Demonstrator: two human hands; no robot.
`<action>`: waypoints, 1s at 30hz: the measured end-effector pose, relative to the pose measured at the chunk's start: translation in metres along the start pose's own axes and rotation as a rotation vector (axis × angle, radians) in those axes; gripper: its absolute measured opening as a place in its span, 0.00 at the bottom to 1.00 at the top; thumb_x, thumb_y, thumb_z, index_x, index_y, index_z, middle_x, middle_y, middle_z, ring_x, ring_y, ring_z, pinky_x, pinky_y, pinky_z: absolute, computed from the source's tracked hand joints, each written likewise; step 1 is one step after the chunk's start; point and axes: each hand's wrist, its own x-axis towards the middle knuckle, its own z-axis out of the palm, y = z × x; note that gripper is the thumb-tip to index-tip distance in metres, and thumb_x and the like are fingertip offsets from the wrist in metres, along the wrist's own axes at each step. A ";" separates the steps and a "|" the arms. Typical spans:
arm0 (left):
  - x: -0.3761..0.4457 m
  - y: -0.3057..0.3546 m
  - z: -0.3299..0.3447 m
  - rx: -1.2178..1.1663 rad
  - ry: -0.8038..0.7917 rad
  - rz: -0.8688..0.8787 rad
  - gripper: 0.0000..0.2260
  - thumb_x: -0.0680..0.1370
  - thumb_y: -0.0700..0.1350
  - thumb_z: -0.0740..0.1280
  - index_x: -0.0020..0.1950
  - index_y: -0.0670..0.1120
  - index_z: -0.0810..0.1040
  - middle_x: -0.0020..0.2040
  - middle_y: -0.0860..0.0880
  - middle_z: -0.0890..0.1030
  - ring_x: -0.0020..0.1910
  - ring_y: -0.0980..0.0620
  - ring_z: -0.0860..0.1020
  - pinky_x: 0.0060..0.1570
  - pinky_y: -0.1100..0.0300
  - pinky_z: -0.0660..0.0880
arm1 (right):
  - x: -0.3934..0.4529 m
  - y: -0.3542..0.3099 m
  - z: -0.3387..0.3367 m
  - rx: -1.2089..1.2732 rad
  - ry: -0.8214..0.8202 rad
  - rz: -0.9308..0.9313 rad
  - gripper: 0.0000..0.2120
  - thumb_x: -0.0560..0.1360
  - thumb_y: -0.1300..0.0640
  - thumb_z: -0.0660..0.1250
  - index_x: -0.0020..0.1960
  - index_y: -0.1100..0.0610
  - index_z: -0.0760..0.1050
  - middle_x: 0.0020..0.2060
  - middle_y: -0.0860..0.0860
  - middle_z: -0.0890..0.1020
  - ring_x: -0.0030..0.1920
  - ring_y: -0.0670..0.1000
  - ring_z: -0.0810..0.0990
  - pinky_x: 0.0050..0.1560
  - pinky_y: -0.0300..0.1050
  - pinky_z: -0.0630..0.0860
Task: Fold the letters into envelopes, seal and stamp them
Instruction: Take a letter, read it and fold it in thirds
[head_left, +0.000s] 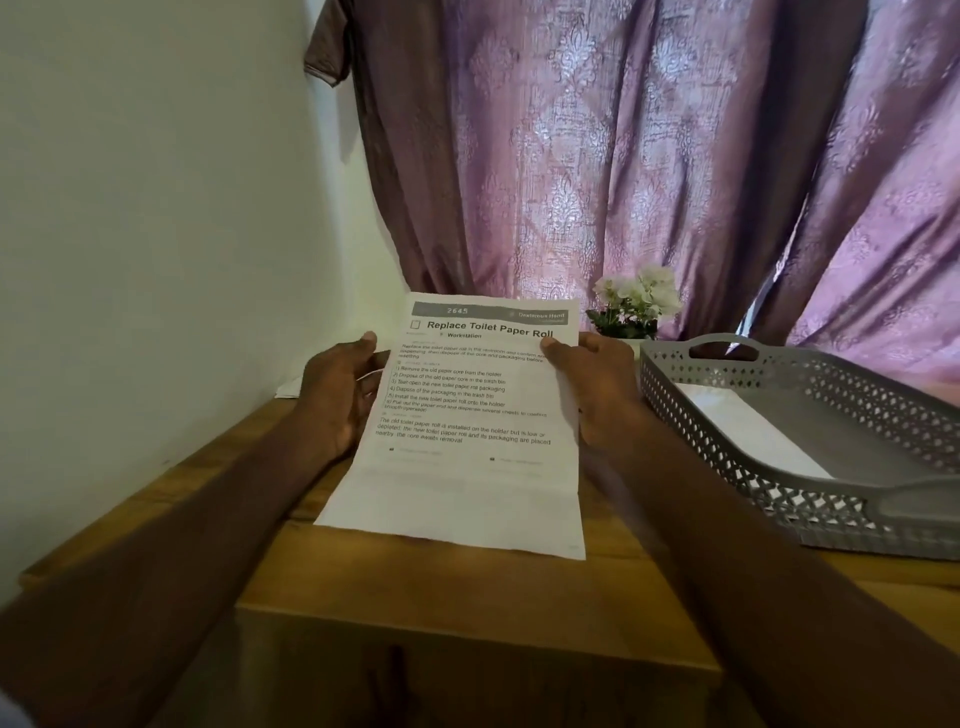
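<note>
Purple curtain and a white wall close off the far side of my wooden table, whose near edge lies bare. From the head camera I see my left hand gripping the letter by its left edge and my right hand pinching its right edge, printed side up. Its lower end rests on the wood. Just right sits a grey basket holding white paper; flowers stand behind.

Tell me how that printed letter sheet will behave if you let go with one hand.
Probably floppy: the printed sheet already bows between the left hand and right hand. It looks light and thin, so its lower edge on the wooden table would likely slide or curl.
</note>
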 end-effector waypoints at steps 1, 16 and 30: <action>0.001 0.000 0.000 0.024 0.050 0.029 0.09 0.83 0.49 0.67 0.51 0.43 0.75 0.53 0.41 0.87 0.50 0.39 0.86 0.56 0.42 0.81 | -0.001 0.001 0.000 0.011 -0.009 0.004 0.04 0.78 0.64 0.72 0.51 0.60 0.83 0.47 0.58 0.88 0.46 0.59 0.88 0.43 0.55 0.85; 0.004 -0.004 0.001 0.169 0.008 0.075 0.15 0.84 0.52 0.65 0.46 0.43 0.84 0.50 0.41 0.88 0.45 0.42 0.86 0.50 0.44 0.83 | 0.014 0.010 -0.001 -0.164 -0.015 -0.121 0.05 0.80 0.61 0.70 0.54 0.57 0.85 0.44 0.49 0.88 0.45 0.51 0.87 0.45 0.42 0.82; 0.011 -0.006 -0.004 0.188 -0.126 0.086 0.07 0.78 0.38 0.74 0.55 0.43 0.86 0.54 0.39 0.87 0.53 0.36 0.86 0.60 0.34 0.79 | 0.021 0.014 -0.002 -0.268 0.033 -0.132 0.09 0.78 0.64 0.70 0.45 0.51 0.82 0.40 0.44 0.86 0.45 0.50 0.85 0.44 0.40 0.77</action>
